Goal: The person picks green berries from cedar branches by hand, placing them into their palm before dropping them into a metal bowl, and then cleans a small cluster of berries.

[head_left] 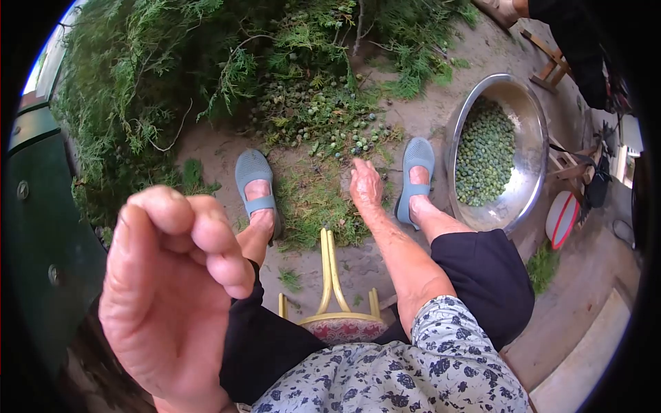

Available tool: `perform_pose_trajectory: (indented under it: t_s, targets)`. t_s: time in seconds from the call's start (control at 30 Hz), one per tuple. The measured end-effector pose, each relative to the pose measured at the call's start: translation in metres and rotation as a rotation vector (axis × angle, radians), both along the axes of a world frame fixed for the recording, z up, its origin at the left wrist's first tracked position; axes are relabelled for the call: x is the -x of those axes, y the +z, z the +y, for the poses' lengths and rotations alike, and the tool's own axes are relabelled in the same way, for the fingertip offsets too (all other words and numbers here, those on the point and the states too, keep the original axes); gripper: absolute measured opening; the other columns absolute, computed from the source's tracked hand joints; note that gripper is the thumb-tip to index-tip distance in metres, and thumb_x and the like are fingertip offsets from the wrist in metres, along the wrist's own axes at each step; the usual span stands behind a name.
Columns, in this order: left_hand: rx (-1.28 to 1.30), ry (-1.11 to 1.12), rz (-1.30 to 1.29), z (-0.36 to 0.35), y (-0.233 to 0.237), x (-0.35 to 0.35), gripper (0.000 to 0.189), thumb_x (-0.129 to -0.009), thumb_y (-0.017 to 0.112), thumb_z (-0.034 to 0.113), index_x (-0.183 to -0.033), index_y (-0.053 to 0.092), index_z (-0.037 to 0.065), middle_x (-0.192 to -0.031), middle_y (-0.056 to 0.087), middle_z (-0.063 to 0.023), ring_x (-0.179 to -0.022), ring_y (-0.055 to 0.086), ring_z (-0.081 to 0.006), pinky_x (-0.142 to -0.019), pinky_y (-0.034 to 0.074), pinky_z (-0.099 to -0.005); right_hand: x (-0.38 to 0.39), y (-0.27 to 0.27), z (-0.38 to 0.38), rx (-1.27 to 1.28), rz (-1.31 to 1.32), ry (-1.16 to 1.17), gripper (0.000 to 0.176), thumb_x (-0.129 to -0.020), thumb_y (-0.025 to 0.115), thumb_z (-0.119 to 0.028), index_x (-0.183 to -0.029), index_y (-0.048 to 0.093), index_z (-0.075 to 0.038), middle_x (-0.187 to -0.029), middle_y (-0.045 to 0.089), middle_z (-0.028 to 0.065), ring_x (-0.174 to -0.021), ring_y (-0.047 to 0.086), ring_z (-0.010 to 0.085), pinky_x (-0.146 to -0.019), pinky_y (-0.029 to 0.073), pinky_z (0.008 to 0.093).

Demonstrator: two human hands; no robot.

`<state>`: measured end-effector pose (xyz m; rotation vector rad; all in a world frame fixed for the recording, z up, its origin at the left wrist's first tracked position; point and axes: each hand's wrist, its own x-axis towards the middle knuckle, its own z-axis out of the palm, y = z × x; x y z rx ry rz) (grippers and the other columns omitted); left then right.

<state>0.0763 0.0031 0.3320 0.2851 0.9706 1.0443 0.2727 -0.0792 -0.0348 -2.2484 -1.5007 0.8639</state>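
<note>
My left hand [169, 296] is raised close to the camera, palm toward me, fingers curled in and together with the thumb near them. Its bare palm shows nothing held. Lower down, my right hand [366, 187] reaches between my feet to the near edge of a heap of small green cones [337, 127]. Its fingers bend toward the ground, and whatever may be in them is hidden. Right of my right foot stands a large steel basin [530, 172], tilted in view, holding many green cones [485, 155].
Cut evergreen branches [172, 62] are piled ahead and to the left. Under me is a chair with a yellow frame [327, 272]. At the upper right are another person's leg [561, 27] and a small wooden stool [551, 65]. A dark green panel [41, 241] stands at left.
</note>
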Motion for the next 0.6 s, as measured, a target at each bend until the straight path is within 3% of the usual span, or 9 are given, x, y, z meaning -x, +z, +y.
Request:
perform_pose_trajectory:
  t_s: [0.07, 0.13, 0.2, 0.27, 0.33, 0.37, 0.5, 0.6]
  targets:
    - [-0.082, -0.084, 0.032, 0.015, -0.005, 0.006, 0.02, -0.099, 0.042, 0.023, -0.103, 0.05, 0.005, -0.093, 0.054, -0.0068, -0.076, 0.046, -0.0136, -0.063, 0.041, -0.0248, 0.006, 0.0, 0.008, 0.024, -0.039, 0.088, 0.024, -0.081, 0.057, -0.006, -0.104, 0.063, -0.008, -0.103, 0.054, 0.0202, -0.095, 0.056, 0.0367, -0.077, 0.049, 0.0445]
    - [0.016, 0.001, 0.241, 0.03, -0.009, 0.003, 0.022, -0.099, 0.044, 0.022, -0.104, 0.055, 0.003, -0.095, 0.058, -0.0065, -0.077, 0.052, -0.012, -0.065, 0.043, -0.0235, 0.013, -0.003, 0.008, 0.056, -0.083, 0.174, 0.025, -0.082, 0.055, -0.004, -0.107, 0.06, -0.005, -0.112, 0.05, 0.0229, -0.101, 0.054, 0.0377, -0.079, 0.048, 0.0441]
    - [-0.025, -0.045, 0.257, 0.038, -0.037, 0.018, 0.024, -0.097, 0.049, 0.024, -0.104, 0.059, 0.003, -0.093, 0.062, -0.0062, -0.076, 0.057, -0.0111, -0.067, 0.046, -0.0243, 0.021, -0.006, -0.004, 0.284, -0.054, 0.387, 0.027, -0.079, 0.058, -0.005, -0.105, 0.062, -0.007, -0.117, 0.045, 0.0228, -0.108, 0.049, 0.0395, -0.083, 0.047, 0.0437]
    - [-0.08, -0.28, 0.396, 0.042, -0.075, 0.034, 0.023, -0.094, 0.053, 0.021, -0.1, 0.061, 0.0, -0.091, 0.064, -0.009, -0.073, 0.059, -0.0125, -0.068, 0.049, -0.0276, 0.028, 0.001, -0.018, 0.261, -0.061, 0.412, 0.026, -0.078, 0.059, -0.007, -0.104, 0.062, -0.008, -0.107, 0.05, 0.0204, -0.1, 0.054, 0.0372, -0.08, 0.048, 0.0437]
    - [0.001, -0.237, 0.491, 0.036, -0.132, 0.045, 0.02, -0.092, 0.057, 0.02, -0.097, 0.063, 0.001, -0.089, 0.065, -0.0086, -0.073, 0.059, -0.0119, -0.068, 0.049, -0.0261, 0.029, -0.002, -0.022, 0.142, 0.074, 0.211, 0.021, -0.079, 0.059, -0.006, -0.099, 0.063, -0.006, -0.098, 0.056, 0.0179, -0.089, 0.059, 0.035, -0.074, 0.049, 0.044]
    - [0.064, -0.227, 0.424, 0.028, -0.17, 0.053, 0.021, -0.091, 0.058, 0.02, -0.099, 0.062, 0.002, -0.09, 0.065, -0.0087, -0.074, 0.059, -0.0124, -0.068, 0.05, -0.0269, 0.031, -0.003, -0.02, 0.022, 0.081, 0.159, 0.016, -0.081, 0.056, -0.004, -0.095, 0.062, -0.005, -0.088, 0.058, 0.0165, -0.079, 0.06, 0.0342, -0.069, 0.048, 0.044]
    - [0.397, -0.166, 0.126, -0.013, -0.294, 0.055, 0.025, -0.09, 0.059, 0.021, -0.106, 0.059, 0.002, -0.09, 0.064, -0.0087, -0.076, 0.062, -0.0147, -0.068, 0.055, -0.0284, 0.037, 0.0, 0.016, -0.148, 0.216, 0.08, 0.014, -0.078, 0.059, -0.001, -0.091, 0.063, -0.002, -0.084, 0.06, 0.0145, -0.079, 0.059, 0.0311, -0.071, 0.046, 0.0394]
    - [0.496, -0.23, 0.102, -0.032, -0.338, 0.052, 0.026, -0.092, 0.056, 0.021, -0.11, 0.057, 0.002, -0.091, 0.065, -0.0095, -0.076, 0.064, -0.0163, -0.067, 0.056, -0.0272, 0.052, -0.011, 0.032, -0.198, 0.242, 0.075, 0.017, -0.078, 0.058, 0.001, -0.094, 0.062, -0.003, -0.083, 0.06, 0.0141, -0.079, 0.059, 0.0302, -0.07, 0.046, 0.0385]
